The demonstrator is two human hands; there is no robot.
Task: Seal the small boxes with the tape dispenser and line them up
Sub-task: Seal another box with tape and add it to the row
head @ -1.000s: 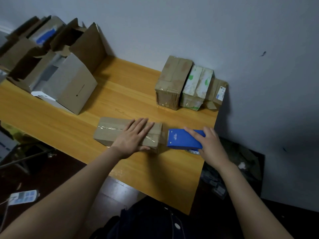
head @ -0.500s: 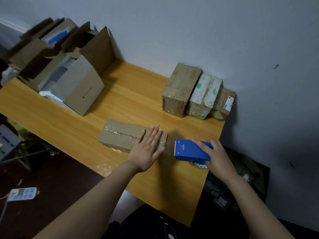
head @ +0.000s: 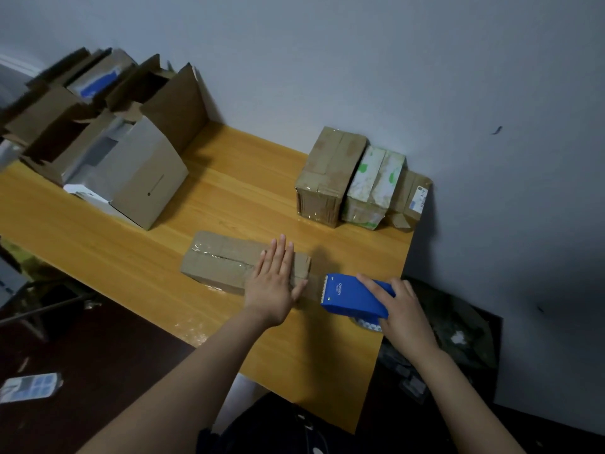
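At the upper left of your view a heap of open cardboard cartons (head: 108,152) sits on the wooden table (head: 229,198); a grey wall (head: 360,60) fills the top (one dark mark (head: 497,130) at its right); at the lower left you see a pale, blue-panelled object (head: 29,386) on the dark floor (head: 98,355).

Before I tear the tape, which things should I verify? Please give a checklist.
1. Left hand lies flat on the cardboard box, steadying it: ok.
2. Right hand grips the blue tape dispenser: ok.
3. Tape strip runs from the box's right end to the dispenser's teeth: ok.
4. Top seam taped: ok where visible; under the hand, cannot tell.
5. Tape stuck down on the box's end: cannot tell.
6. Bare table left of the row of boxes at the wall: ok.
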